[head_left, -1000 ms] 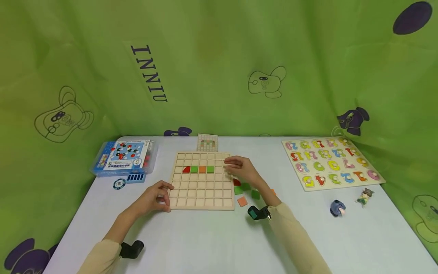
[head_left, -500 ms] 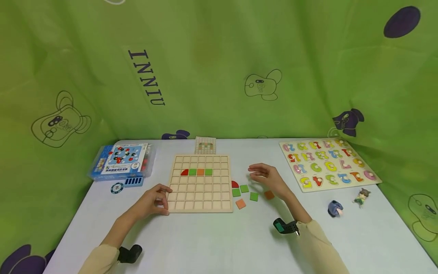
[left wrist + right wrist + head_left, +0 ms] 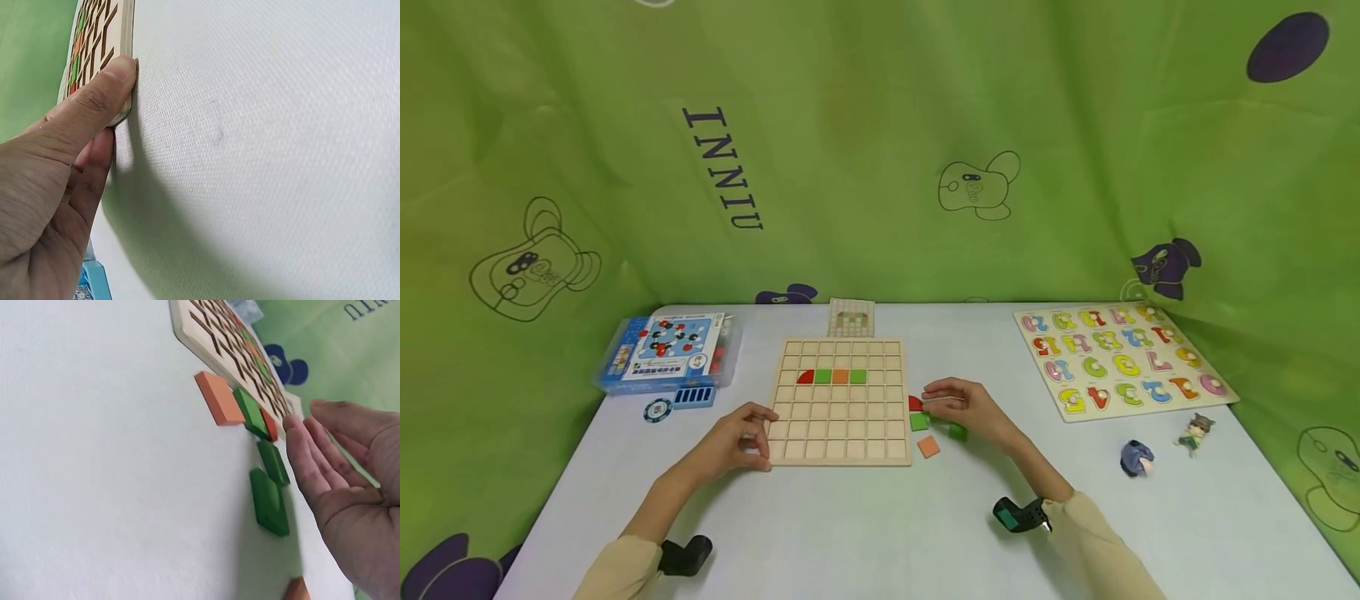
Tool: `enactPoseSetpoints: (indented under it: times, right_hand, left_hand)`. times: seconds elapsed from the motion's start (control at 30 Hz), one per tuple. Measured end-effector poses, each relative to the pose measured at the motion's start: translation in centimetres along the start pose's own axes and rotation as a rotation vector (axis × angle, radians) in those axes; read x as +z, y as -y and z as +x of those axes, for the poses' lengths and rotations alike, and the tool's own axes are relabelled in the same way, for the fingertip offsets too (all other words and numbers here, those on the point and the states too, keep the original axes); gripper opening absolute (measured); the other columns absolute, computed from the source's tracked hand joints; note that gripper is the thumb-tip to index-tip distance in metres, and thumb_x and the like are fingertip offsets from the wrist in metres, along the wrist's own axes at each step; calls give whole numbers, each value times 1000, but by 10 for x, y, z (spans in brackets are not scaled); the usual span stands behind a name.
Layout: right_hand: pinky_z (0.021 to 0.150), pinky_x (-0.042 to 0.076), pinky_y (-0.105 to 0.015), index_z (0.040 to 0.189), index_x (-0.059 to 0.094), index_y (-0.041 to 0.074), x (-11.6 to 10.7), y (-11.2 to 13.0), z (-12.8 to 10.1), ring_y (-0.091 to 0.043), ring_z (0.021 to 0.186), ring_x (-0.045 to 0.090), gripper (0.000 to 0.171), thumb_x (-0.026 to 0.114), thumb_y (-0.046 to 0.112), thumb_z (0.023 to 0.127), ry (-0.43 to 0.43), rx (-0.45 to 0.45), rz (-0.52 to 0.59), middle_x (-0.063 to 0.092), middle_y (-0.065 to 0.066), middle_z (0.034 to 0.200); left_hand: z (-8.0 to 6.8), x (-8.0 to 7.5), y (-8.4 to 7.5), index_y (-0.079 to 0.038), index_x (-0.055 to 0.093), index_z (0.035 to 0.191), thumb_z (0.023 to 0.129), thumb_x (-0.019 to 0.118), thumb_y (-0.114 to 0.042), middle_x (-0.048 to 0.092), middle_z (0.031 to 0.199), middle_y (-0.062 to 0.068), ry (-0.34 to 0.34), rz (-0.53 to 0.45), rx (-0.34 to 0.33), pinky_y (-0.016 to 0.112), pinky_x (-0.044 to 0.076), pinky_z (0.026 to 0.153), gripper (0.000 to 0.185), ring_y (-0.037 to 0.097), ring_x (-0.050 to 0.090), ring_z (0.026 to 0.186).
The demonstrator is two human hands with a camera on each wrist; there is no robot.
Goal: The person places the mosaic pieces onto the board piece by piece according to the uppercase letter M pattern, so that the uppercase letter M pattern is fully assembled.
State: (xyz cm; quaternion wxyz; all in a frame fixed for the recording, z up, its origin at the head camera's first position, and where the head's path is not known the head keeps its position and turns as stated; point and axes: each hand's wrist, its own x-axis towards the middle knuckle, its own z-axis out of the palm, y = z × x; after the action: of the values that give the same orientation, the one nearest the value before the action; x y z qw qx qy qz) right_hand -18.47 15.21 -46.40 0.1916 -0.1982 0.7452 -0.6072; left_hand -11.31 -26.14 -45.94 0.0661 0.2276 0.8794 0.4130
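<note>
Wooden grid board (image 3: 838, 398) braced at its near-left corner by our left hand (image 3: 737, 435), thumb pressed to the edge. It holds 4 tiles (image 3: 831, 376) in 1 row. Our right hand (image 3: 962, 407), fingers relaxed and holding nothing, hovers over loose tiles (image 3: 928, 446) beside the board's right edge; next, we judge, pinch 1.
</note>
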Motion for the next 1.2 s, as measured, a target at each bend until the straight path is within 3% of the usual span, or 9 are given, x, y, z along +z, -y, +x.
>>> enactPoseSetpoints:
  times: [0.47, 0.83, 1.0, 1.2]
  right_hand:
    - [86, 54, -28, 124, 54, -7, 9, -3, 14, -31, 108, 62, 33, 60, 5, 94, 79, -39, -29, 59, -23, 123]
    - [92, 51, -35, 124, 58, 1, -8, 4, 33, -29, 113, 60, 32, 62, 12, 94, -33, 95, -95, 59, -16, 125]
    - [95, 49, -40, 124, 56, -4, -24, 3, 42, -35, 112, 59, 33, 62, 2, 92, -90, 33, -143, 59, -22, 124]
    - [87, 53, -34, 120, 59, -5, -29, -4, 57, -29, 99, 64, 36, 68, -3, 85, -53, 9, -258, 63, -21, 117]
  left_hand:
    - [-1, 0, 0, -11, 62, 67, 66, 85, -2, 52, 120, 21, -2, 3, -5, 26, 55, 82, 25, 39, 52, 109]
    - [1, 0, -3, -10, 61, 68, 66, 84, 0, 52, 121, 21, -1, -4, -3, 31, 55, 83, 25, 40, 50, 111]
    - [3, 0, -2, -10, 61, 68, 66, 84, 0, 52, 121, 21, 7, 4, -6, 34, 55, 84, 25, 40, 50, 112]
    - [1, 0, -1, -9, 61, 67, 65, 84, 1, 52, 120, 21, -2, 4, 8, 26, 54, 82, 25, 40, 50, 111]
